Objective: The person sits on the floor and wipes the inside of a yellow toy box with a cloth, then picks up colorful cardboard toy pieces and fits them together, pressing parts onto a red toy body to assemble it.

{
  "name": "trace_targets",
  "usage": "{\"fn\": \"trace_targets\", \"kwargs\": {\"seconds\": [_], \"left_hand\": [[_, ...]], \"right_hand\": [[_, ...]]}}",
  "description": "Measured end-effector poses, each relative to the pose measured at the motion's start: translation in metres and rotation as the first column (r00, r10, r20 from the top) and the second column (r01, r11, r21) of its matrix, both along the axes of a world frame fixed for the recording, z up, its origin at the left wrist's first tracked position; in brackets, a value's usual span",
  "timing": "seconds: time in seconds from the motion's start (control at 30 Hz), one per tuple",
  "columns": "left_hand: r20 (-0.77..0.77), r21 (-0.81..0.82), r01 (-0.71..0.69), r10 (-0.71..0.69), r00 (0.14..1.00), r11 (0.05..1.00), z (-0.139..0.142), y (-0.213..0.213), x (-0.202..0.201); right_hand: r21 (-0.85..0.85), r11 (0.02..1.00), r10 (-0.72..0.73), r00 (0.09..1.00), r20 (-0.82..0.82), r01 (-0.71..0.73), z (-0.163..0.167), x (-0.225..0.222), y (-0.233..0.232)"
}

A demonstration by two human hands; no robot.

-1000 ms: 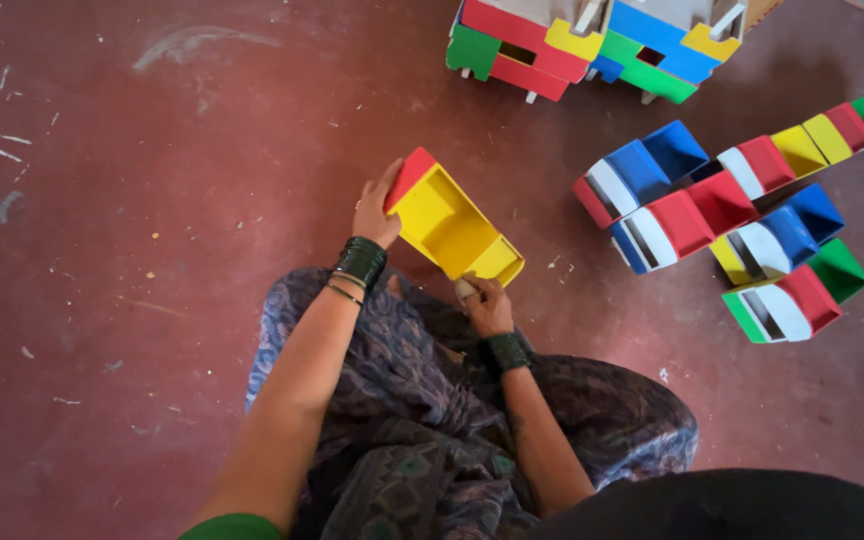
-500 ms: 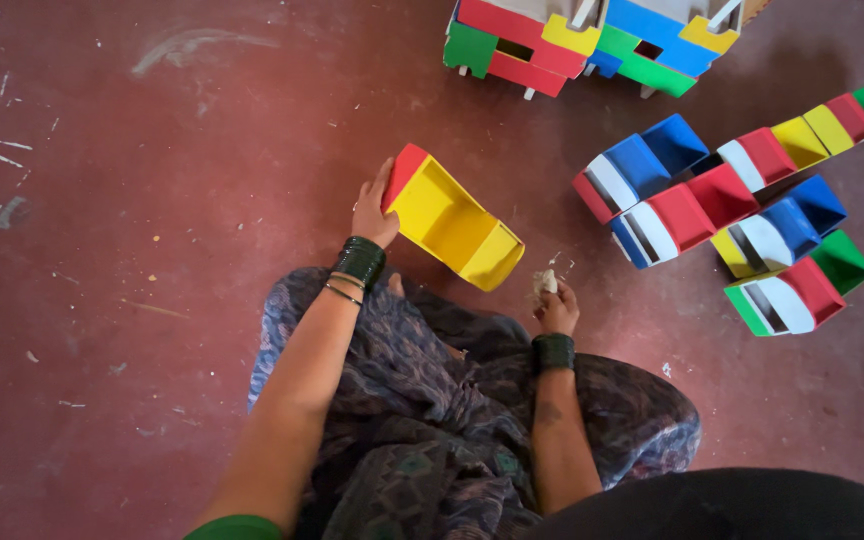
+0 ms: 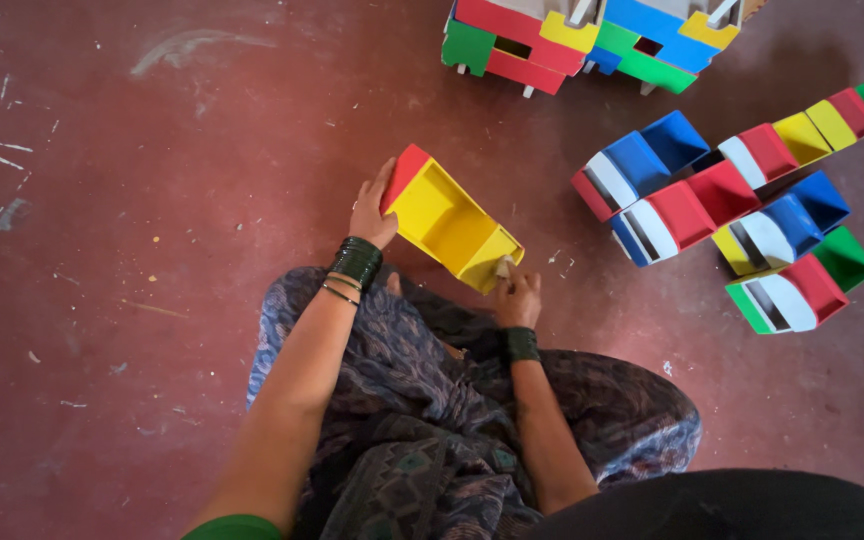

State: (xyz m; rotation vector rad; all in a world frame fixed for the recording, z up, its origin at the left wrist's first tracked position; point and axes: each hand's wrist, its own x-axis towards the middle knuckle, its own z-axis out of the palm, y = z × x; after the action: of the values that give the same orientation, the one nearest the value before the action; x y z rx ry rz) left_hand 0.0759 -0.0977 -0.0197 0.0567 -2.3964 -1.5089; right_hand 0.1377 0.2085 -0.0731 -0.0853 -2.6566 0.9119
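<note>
Item under handling: an open-topped yellow plastic tray-like box with a red end panel (image 3: 449, 218), lying on the dark red floor (image 3: 152, 200) directly in front of the seated person's knees, its long axis running diagonally from upper left to lower right. The interior is bright yellow and appears stepped into two sections; the red panel closes the upper-left end, while the lower-right end is a short yellow wall. The left hand (image 3: 372, 212) grips the red end, fingers wrapped over its edge, wrist carrying dark green bangles (image 3: 356, 262). The right hand (image 3: 518, 296) is closed around a small pale object (image 3: 503, 267), pressed against the box's lower-right corner; what that object is cannot be told. Lap and legs are covered by a blue-grey patterned cloth (image 3: 432, 400). To the right, well apart from the box, lies a cluster of similar boxes in blue, red, yellow, green and white (image 3: 742, 205), set side by side. At the top edge stands a stacked group of multicoloured boxes (image 3: 592, 40). Pale scuffs and specks mark the floor.
</note>
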Motion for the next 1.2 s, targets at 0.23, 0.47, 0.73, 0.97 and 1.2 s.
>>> {"fn": "trace_targets", "kwargs": {"seconds": [0.23,0.47,0.73,0.97,1.2], "left_hand": [[-0.012,0.012,-0.011,0.011,1.0,1.0,-0.001,0.001,-0.003],[-0.019,0.002,-0.037,0.037,0.999,0.999,-0.006,-0.002,-0.01],[0.012,0.019,-0.008,0.007,1.0,1.0,0.001,-0.001,-0.006],[0.047,0.012,-0.031,0.03,0.998,0.999,0.003,-0.002,-0.007],[0.029,0.005,0.002,-0.002,1.0,1.0,0.003,-0.001,-0.006]], "right_hand": [[-0.115,0.993,0.021,0.998,0.054,-0.015,-0.004,-0.012,-0.012],[0.113,0.979,0.174,0.983,-0.061,-0.167,0.0,0.003,-0.017],[-0.269,0.944,0.169,0.98,-0.106,-0.191,-0.003,-0.02,-0.016],[-0.083,0.974,0.2,0.971,-0.132,-0.212,0.006,-0.01,-0.018],[0.159,0.982,0.13,0.97,-0.206,-0.098,0.03,-0.021,-0.016]]}}
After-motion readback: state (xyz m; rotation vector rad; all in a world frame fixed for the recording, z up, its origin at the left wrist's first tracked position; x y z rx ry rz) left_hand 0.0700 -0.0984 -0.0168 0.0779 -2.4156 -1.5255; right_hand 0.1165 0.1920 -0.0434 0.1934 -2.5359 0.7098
